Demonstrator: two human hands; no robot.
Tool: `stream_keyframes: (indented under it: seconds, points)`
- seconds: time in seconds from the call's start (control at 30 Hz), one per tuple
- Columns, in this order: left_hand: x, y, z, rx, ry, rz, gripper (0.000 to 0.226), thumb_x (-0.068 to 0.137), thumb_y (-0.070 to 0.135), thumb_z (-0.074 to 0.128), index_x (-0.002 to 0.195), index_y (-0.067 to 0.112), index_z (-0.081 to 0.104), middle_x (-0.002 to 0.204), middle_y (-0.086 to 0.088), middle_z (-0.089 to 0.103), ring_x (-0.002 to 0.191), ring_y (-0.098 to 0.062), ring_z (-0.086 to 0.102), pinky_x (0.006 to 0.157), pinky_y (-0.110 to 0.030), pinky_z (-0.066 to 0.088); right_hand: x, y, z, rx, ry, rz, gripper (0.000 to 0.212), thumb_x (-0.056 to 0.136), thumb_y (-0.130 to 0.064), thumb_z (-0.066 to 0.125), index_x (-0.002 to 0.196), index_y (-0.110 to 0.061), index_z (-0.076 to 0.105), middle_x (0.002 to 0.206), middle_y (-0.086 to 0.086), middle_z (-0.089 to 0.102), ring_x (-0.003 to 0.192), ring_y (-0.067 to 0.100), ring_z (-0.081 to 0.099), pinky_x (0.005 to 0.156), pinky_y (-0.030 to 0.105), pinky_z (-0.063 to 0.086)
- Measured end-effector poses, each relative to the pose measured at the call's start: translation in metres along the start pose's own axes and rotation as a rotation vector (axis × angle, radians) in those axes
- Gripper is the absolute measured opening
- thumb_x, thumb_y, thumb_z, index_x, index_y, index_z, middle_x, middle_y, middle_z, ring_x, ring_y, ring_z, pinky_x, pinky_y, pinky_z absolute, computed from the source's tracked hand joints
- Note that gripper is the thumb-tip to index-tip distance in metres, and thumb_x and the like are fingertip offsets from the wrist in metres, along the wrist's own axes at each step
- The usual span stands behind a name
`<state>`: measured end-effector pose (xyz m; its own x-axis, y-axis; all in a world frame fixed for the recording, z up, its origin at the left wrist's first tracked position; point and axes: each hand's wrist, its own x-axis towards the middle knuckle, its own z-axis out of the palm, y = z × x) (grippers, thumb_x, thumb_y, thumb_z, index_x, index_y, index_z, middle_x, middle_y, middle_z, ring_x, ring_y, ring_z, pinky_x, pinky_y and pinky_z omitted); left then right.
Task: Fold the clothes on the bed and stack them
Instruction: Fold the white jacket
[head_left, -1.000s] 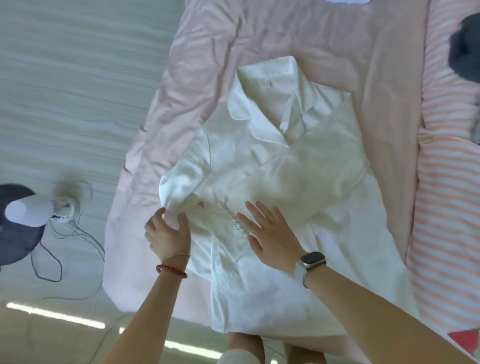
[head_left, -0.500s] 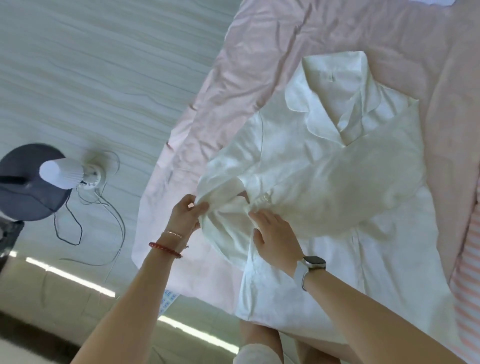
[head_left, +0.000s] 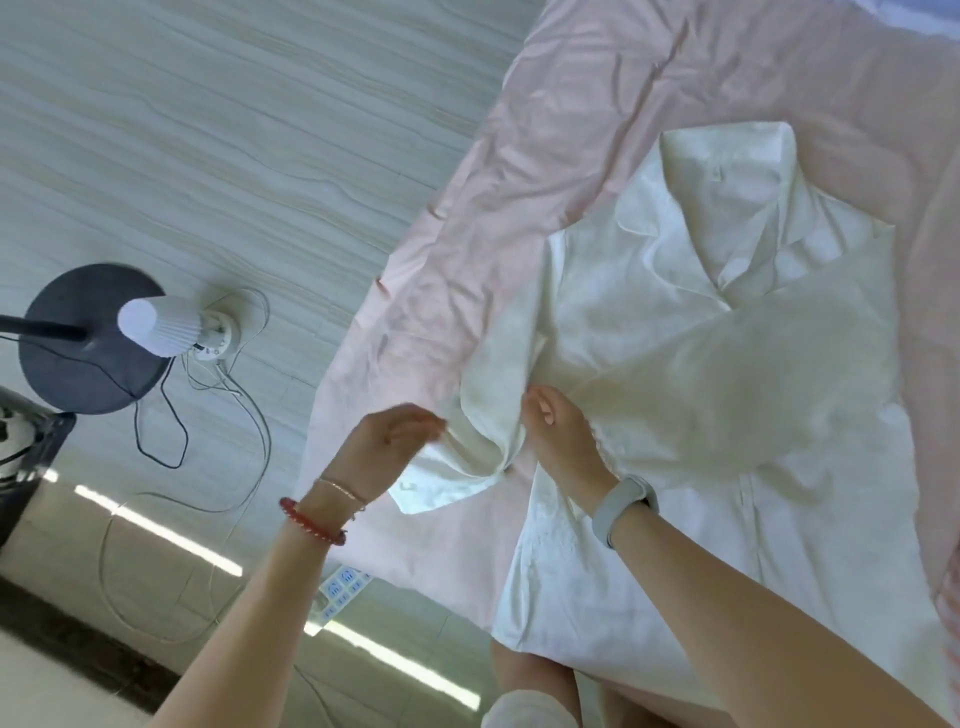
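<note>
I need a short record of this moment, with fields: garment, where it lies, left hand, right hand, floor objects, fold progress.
garment: white shirt, collar at the far end
where it lies: spread on the pink sheet of the bed
left hand: grip on the sleeve edge, sleeve lifted off the sheet
right hand: fingers curled into the sleeve fabric near the shirt body
floor objects: fan on a dark round base, with cables
fold progress: one side lies folded across the front; this sleeve not yet folded in

Shirt (head_left: 727, 364) lies on bed (head_left: 571, 130); fan (head_left: 156, 327) stands left.
</note>
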<state>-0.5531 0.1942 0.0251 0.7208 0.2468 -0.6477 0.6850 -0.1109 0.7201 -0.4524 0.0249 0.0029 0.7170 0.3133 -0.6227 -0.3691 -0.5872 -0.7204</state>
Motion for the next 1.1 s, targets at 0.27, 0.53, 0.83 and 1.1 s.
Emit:
stream_keyframes:
  seconds: [0.27,0.53,0.83,1.1]
  points:
    - [0.024,-0.041,0.034,0.316,0.187,-0.080,0.031,0.084,0.019,0.065,0.114,0.010,0.058,0.097,-0.006,0.061,0.099,-0.028,0.054,0.079,-0.024,0.038,-0.002,0.009,0.009,-0.031,0.088,-0.065,0.018,0.090,-0.008,0.052,0.107,-0.006,0.056,0.094,0.003,0.062,0.085,0.016,0.055,0.080,0.025,0.043]
    - [0.012,-0.037,-0.033,-0.161,1.029,-0.214,0.035,0.092,0.018,0.051,0.063,0.014,0.031,0.061,0.002,0.031,0.073,-0.018,0.035,0.057,-0.027,0.020,-0.009,0.009,0.009,0.008,0.149,-0.149,0.030,0.091,-0.001,0.046,0.120,-0.008,0.052,0.106,0.002,0.052,0.078,0.005,0.051,0.068,0.001,0.037]
    - [-0.035,0.001,-0.011,0.020,0.119,0.053,0.010,0.085,0.013,0.066,0.088,0.016,0.057,0.088,0.004,0.062,0.085,-0.015,0.059,0.068,-0.018,0.045,-0.002,-0.009,0.021,0.129,-0.159,0.038,0.019,0.094,-0.020,0.044,0.100,-0.015,0.061,0.094,0.004,0.066,0.092,0.022,0.062,0.083,0.032,0.049]
    - [0.004,-0.015,-0.004,0.168,0.430,-0.010,0.027,0.089,0.004,0.056,0.116,0.006,0.058,0.114,-0.009,0.061,0.090,-0.022,0.062,0.082,-0.027,0.046,-0.021,0.018,0.024,-0.186,0.090,-0.043,0.023,0.094,-0.023,0.048,0.109,-0.006,0.054,0.100,0.002,0.055,0.091,0.021,0.054,0.079,0.028,0.042]
